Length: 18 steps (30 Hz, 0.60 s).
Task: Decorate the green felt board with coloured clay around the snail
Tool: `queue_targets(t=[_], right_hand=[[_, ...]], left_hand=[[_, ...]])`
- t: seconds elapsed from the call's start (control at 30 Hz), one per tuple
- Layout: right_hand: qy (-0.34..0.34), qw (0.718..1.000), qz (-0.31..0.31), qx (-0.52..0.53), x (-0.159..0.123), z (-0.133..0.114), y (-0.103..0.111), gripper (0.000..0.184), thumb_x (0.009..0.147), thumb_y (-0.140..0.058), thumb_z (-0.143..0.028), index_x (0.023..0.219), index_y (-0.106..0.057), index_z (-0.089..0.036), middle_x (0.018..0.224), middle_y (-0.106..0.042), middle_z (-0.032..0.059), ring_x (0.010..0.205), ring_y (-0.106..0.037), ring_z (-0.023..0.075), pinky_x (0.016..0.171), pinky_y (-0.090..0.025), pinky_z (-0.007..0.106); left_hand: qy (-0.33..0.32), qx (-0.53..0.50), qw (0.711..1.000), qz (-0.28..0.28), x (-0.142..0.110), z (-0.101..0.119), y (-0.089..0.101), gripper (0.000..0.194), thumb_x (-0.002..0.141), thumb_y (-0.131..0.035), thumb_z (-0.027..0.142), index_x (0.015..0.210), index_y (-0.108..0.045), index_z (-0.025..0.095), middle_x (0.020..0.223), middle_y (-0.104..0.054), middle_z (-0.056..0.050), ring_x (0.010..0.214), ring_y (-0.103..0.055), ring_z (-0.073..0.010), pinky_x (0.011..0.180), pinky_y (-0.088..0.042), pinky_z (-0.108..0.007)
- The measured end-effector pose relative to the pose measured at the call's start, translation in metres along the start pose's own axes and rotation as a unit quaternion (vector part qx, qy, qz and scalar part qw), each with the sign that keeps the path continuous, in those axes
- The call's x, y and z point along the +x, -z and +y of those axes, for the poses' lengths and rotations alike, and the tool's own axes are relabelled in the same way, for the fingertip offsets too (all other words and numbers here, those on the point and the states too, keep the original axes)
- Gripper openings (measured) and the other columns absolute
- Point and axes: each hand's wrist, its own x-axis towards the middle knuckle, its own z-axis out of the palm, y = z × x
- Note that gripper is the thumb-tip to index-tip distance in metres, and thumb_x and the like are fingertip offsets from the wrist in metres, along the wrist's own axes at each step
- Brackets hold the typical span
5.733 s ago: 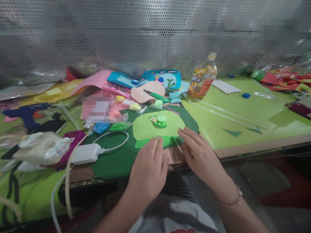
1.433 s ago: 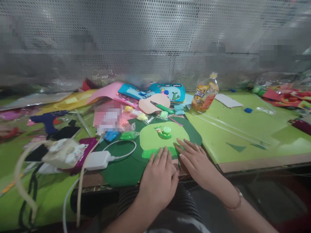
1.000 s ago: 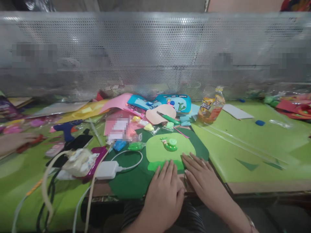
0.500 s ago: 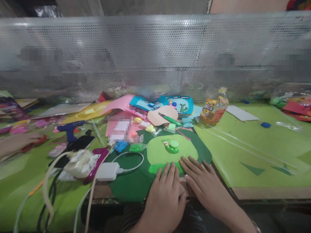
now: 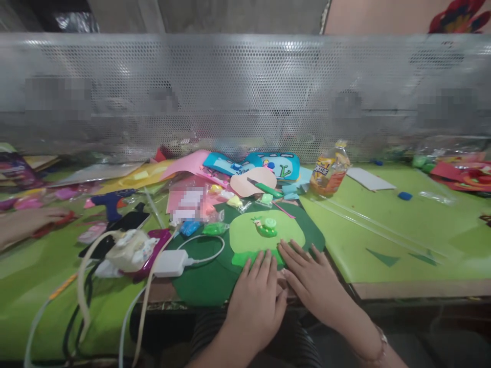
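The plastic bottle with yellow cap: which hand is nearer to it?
Right. The right hand is in front of the bottle, slightly left; the left hand is farther left.

A gray perforated-metal partition [image 5: 245, 87] spans the full width behind the worktable [image 5: 406, 225], its surface dotted with soft, whitish light reflections. Above its top edge show a dull gray wall [image 5: 238, 15] and, to the right, a pale pink wall panel [image 5: 376, 16] beside a red flower decoration [image 5: 458, 19]. Lime-green sheeting [image 5: 414, 204] covers the tabletop, stopping short of its brown front edge [image 5: 418, 290], below which everything falls into deep shadow.
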Motion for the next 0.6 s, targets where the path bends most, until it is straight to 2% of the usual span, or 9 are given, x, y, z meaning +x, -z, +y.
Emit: queue_targets(t=[0.1,0.27,0.4,0.5,0.6], right_hand=[[-0.008,1.0,0.01,0.007,-0.001,0.0,0.001,0.05,0.098,-0.026,-0.032,0.146,-0.026,-0.02,0.149,-0.027,0.004,0.136,-0.031,0.0237,0.104,-0.026,0.05],[0.001,0.999,-0.001,0.034,-0.001,-0.001,0.003,0.049,0.096,-0.032,-0.032,0.144,-0.03,-0.021,0.145,-0.037,0.006,0.134,-0.036,0.0245,0.104,-0.029,0.053],[-0.004,0.999,0.026,0.033,-0.005,-0.002,0.006,0.051,0.096,-0.033,-0.032,0.145,-0.029,-0.018,0.146,-0.036,0.0096,0.134,-0.036,0.0249,0.106,-0.028,0.054],[-0.034,0.998,0.035,0.026,-0.014,-0.006,0.007,0.046,0.096,-0.033,-0.029,0.141,-0.039,-0.018,0.144,-0.04,0.0081,0.132,-0.038,0.0247,0.107,-0.029,0.052],[-0.034,0.999,0.039,0.017,-0.023,-0.009,0.004,0.043,0.095,-0.035,-0.03,0.135,-0.047,-0.019,0.139,-0.048,0.0059,0.128,-0.044,0.0246,0.109,-0.03,0.05]], left_hand=[[0.002,0.003,1.0,0.001,0.0,0.0,0.0,0.052,0.093,-0.031,0.04,0.136,-0.043,0.012,0.145,-0.04,-0.01,0.133,-0.038,-0.0277,0.106,-0.035,-0.046],[-0.002,0.002,1.0,0.007,0.001,-0.002,-0.001,0.052,0.093,-0.034,0.039,0.135,-0.044,0.011,0.144,-0.041,-0.011,0.132,-0.039,-0.0278,0.106,-0.036,-0.045],[0.003,0.003,1.0,0.007,0.001,-0.002,-0.003,0.052,0.093,-0.033,0.04,0.136,-0.043,0.012,0.144,-0.041,-0.01,0.133,-0.038,-0.0274,0.107,-0.035,-0.046],[0.001,0.004,1.0,0.003,0.0,-0.002,0.0,0.05,0.094,-0.032,0.038,0.141,-0.037,0.02,0.144,-0.041,-0.008,0.133,-0.037,-0.0269,0.107,-0.035,-0.047],[0.005,0.008,1.0,-0.013,0.003,0.001,0.007,0.046,0.094,-0.031,0.037,0.139,-0.04,0.027,0.143,-0.044,-0.008,0.132,-0.039,-0.028,0.105,-0.037,-0.049]])
